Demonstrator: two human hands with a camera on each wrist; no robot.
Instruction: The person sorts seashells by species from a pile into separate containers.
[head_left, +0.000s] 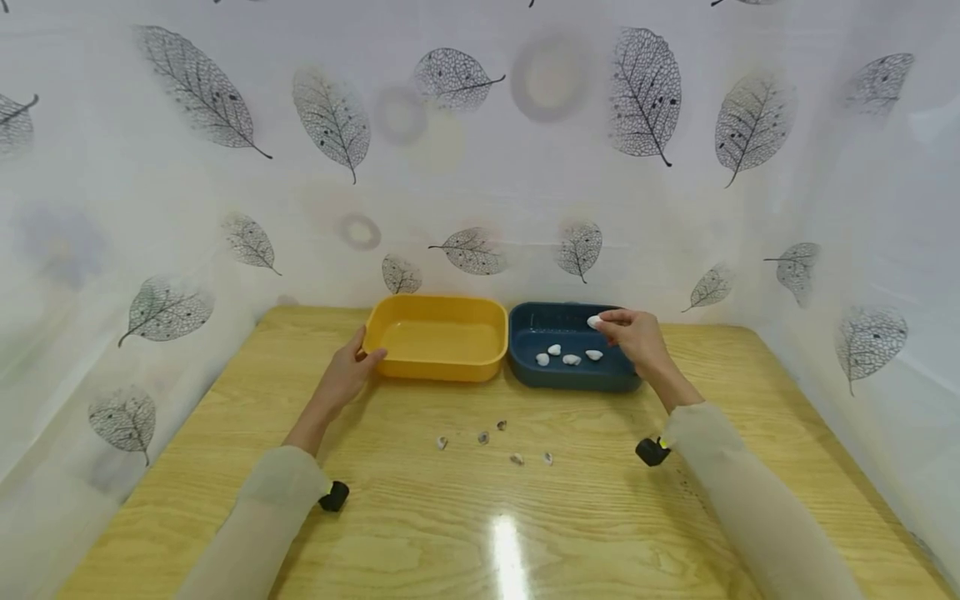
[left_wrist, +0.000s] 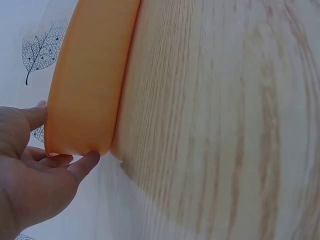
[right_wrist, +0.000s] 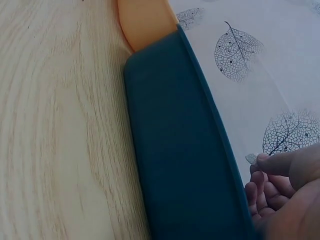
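Note:
At the left end of the yellow plastic container (head_left: 440,372), my left hand (head_left: 347,373) grips its corner, the thumb at the rim and fingers against the end wall. The left wrist view shows those fingers (left_wrist: 86,162) at the container's outer side. My right hand (head_left: 637,337) pinches a small white shell (head_left: 594,322) between thumb and fingertips, above the dark blue container (head_left: 573,380). Inside that container lie several more white shells (head_left: 572,360). In the right wrist view the held shell (right_wrist: 251,158) shows beyond the blue rim.
Several small brownish-grey shells (head_left: 483,437) lie scattered on the wooden table (head_left: 405,533) in front of the containers. The two containers stand side by side against a leaf-printed sheet (head_left: 480,167). A black wrist camera (head_left: 651,452) sits at the right sleeve, another (head_left: 334,497) at the left.

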